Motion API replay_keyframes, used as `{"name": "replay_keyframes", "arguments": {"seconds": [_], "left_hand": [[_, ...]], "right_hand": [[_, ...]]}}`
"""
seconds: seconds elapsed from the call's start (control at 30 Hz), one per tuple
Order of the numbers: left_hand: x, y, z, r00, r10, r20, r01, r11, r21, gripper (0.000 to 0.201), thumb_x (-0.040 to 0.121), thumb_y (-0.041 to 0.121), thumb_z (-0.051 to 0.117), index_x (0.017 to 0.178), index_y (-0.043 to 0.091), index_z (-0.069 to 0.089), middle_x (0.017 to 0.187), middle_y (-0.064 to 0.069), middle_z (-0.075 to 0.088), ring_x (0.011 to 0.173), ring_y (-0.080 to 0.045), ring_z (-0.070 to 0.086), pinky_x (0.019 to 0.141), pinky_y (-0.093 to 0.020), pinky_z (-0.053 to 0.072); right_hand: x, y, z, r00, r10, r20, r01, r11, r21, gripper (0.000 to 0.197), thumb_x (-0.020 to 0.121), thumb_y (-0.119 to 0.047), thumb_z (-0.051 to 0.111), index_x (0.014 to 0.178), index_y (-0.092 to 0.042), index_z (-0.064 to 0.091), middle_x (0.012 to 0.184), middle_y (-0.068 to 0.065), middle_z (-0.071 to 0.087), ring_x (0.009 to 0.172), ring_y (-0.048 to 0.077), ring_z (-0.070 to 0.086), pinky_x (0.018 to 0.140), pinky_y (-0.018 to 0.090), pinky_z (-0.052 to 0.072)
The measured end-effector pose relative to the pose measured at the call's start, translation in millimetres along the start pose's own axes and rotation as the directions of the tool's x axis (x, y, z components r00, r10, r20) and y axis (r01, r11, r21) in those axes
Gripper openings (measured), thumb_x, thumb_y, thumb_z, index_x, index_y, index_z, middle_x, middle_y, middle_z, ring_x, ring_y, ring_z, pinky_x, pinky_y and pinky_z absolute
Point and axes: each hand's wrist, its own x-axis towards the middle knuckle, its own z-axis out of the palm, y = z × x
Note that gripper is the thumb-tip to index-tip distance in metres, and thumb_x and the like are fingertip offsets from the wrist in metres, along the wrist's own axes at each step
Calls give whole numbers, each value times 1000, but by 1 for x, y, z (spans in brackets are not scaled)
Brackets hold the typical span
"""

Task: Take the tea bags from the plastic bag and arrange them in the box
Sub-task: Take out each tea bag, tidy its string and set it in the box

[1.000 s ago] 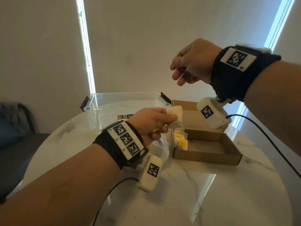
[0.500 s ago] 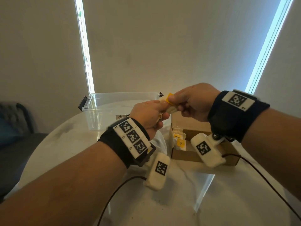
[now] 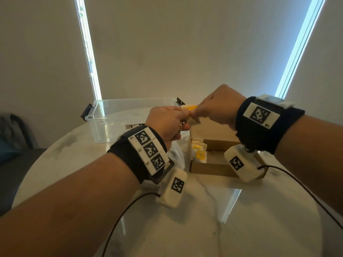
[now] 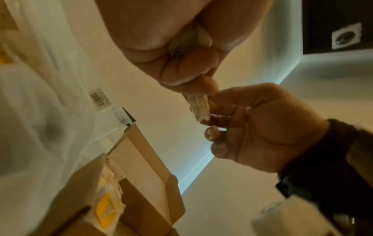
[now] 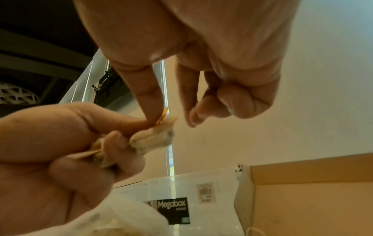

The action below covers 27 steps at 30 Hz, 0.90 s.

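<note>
White marble table (image 3: 204,219) is nearest, w/ black wires lying on it. Both arms reach over it, each w/ a black wrist band.

A bit farther, the plastic bag (image 3: 176,154) sits crumpled on the table, just under the left hand (image 3: 167,123). It looks white & thin. Right beside it, on the right, is the brown cardboard box (image 3: 207,166), lid open. A few tea bags (image 3: 199,152) w/ yellow tags stand in a row at the box's left end. The rest of the box floor looks bare, but the right wrist camera hides part of it.

Above the bag & box, the 2 hands meet in the air. The left hand grips a small bunch of tea bags (image 5: 155,138); its fingers curl round them & the thumb presses on top. The right hand (image 3: 219,106) pinches the top tea bag w/ thumb & 1st finger, right at its yellow tag (image 3: 190,108). Its other fingers are curled in, holding nothing. The hands touch at the fingertips.

Farther back on the left is a clear plastic tub (image 3: 115,123) w/ black clips & a "Megabox" label. Behind it all are a pale wall & 2 bright window strips.
</note>
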Motion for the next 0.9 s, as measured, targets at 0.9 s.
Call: {"name": "replay_keyframes", "arguments": {"seconds": [0.9], "left_hand": [[-9, -31, 21, 957, -172, 235, -148, 409, 901, 21, 92, 14, 65, 111, 17, 74, 85, 3, 65, 88, -19, 68, 58, -20, 48]], "right_hand": [[20, 64, 35, 893, 18, 449, 144, 935, -324, 11, 98, -17, 63, 91, -25, 60, 91, -1, 71, 73, 13, 74, 82, 30, 60]]}}
